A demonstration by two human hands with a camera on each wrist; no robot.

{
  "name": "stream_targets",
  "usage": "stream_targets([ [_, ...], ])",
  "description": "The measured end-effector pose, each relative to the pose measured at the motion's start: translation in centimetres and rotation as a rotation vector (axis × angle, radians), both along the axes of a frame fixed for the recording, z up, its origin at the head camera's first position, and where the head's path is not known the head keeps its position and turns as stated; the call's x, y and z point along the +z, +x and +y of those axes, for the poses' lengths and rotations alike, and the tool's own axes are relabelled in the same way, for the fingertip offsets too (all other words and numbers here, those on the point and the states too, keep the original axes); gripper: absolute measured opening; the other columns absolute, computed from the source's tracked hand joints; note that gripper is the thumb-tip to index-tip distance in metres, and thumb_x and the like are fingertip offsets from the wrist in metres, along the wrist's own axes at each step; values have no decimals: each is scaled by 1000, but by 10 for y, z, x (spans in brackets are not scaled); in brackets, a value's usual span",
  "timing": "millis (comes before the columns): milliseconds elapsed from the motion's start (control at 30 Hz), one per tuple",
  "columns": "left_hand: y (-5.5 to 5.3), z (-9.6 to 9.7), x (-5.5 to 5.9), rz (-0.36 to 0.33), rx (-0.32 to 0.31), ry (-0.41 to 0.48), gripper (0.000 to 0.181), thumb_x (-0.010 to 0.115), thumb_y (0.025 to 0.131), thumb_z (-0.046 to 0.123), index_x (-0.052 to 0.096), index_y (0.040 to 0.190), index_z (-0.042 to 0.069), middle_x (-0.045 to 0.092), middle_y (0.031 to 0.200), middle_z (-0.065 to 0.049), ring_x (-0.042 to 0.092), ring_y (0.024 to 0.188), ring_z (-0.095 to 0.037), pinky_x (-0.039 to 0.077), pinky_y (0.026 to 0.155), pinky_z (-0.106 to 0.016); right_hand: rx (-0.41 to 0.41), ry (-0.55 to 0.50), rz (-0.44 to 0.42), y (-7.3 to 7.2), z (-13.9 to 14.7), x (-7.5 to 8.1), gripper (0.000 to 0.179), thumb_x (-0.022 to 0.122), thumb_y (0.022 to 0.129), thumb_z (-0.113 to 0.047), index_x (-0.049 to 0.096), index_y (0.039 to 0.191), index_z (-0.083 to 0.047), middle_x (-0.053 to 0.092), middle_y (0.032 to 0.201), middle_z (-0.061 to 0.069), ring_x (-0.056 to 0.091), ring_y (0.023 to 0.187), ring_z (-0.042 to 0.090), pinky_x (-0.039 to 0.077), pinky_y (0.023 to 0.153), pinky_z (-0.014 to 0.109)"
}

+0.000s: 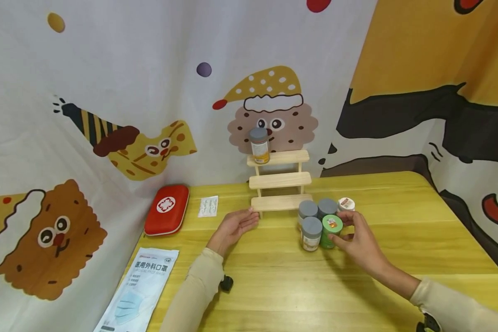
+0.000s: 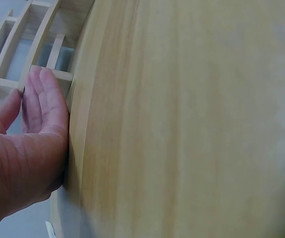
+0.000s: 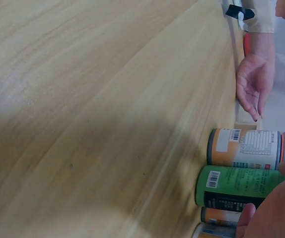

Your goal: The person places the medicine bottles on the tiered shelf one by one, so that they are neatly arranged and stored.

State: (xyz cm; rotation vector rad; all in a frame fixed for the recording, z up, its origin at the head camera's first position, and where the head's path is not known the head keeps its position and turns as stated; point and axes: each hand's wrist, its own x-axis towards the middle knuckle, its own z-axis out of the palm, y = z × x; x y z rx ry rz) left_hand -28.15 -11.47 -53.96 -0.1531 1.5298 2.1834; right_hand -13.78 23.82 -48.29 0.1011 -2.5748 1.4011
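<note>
A three-step wooden rack (image 1: 280, 202) stands against the wall cloth. On its top step is a grey-lidded jar (image 1: 260, 146). My left hand (image 1: 237, 227) holds the left end of the bottom step, thumb along its upper side and nearly straight fingers below. To the rack's right front, several jars stand close together. My right hand (image 1: 363, 242) holds a green jar (image 1: 331, 232) between thumb and fingers. Beside it is a grey-lidded jar (image 1: 311, 234) with an orange and white label. A white-lidded jar (image 1: 346, 204) is partly hidden behind the right hand's fingers.
At the left lie a red zip case (image 1: 166, 210) with a white emblem and a small white printed packet (image 1: 208, 206). Nearer is a face mask packet (image 1: 139, 288), at the table's left edge. A patterned cloth (image 1: 149, 69) hangs behind the table (image 1: 274, 286).
</note>
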Motion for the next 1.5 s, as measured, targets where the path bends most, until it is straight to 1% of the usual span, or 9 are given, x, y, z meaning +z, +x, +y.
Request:
stream_targets([
  [200, 2, -1, 1, -5, -7, -6, 34, 60, 109, 15, 61, 136, -6, 80, 112, -9, 77, 107, -20, 63, 106, -39, -8, -16, -34, 2, -3, -3, 64, 83, 92, -7, 45, 143, 4, 50, 136, 19, 48, 112, 11, 58, 78, 16],
  [333, 2, -1, 0, -3, -13, -11, 35, 60, 109, 16, 60, 137, -5, 80, 112, -8, 76, 110, -21, 62, 107, -39, -13, -11, -32, 2, -4, -4, 64, 83, 92, -7, 45, 142, 4, 50, 136, 19, 47, 110, 8, 57, 77, 15],
  [567, 0, 0, -1, -7, -11, -6, 35, 61, 109, 16, 60, 137, -5, 81, 110, -7, 77, 107, -20, 64, 103, -37, -23, 6, -25, 2, -3, -5, 61, 83, 92, -9, 47, 139, 3, 52, 133, 19, 49, 110, 12, 56, 76, 16],
  [667, 0, 0, -1, -5, -5, 0, 35, 61, 109, 16, 60, 137, -6, 81, 109, -8, 77, 105, -19, 65, 101, -36, -24, 16, -6, 2, -1, -6, 59, 84, 92, -10, 48, 138, 3, 53, 131, 18, 49, 108, 5, 56, 76, 16],
  [800, 2, 1, 1, 0, -3, -1, 34, 61, 109, 16, 61, 136, -6, 80, 114, -10, 77, 107, -20, 64, 103, -37, -27, 27, 42, 2, 1, -8, 58, 84, 91, -7, 49, 136, 3, 55, 129, 17, 47, 104, -6, 56, 75, 16],
  [900, 3, 2, 3, 4, 2, -5, 33, 60, 109, 16, 62, 134, -5, 80, 115, -12, 77, 108, -21, 63, 104, -38, -25, 32, 79, 2, 1, -8, 57, 84, 88, -4, 51, 134, 2, 56, 126, 16, 46, 102, -8, 54, 74, 16],
  [1067, 2, 2, 3, 4, 10, -5, 31, 60, 109, 15, 62, 133, -5, 80, 113, -11, 77, 108, -21, 64, 103, -37, -21, 21, 114, 4, 0, -2, 57, 85, 86, -1, 53, 132, 1, 56, 124, 13, 47, 102, -5, 51, 74, 17],
  [1233, 1, 3, 2, 4, 3, 0, 33, 59, 110, 15, 61, 135, -6, 81, 109, -7, 77, 107, -20, 64, 103, -37, -15, 16, 159, 7, 1, 7, 56, 86, 83, 0, 54, 130, 0, 56, 122, 9, 48, 101, -2, 49, 74, 19],
  [1500, 0, 2, 0, 2, 10, 9, 33, 60, 109, 15, 60, 135, -6, 81, 106, -6, 77, 107, -20, 65, 101, -36, 19, 12, 237, 8, 1, 26, 57, 85, 81, 4, 57, 131, -4, 57, 121, 5, 48, 100, 2, 46, 74, 14],
])
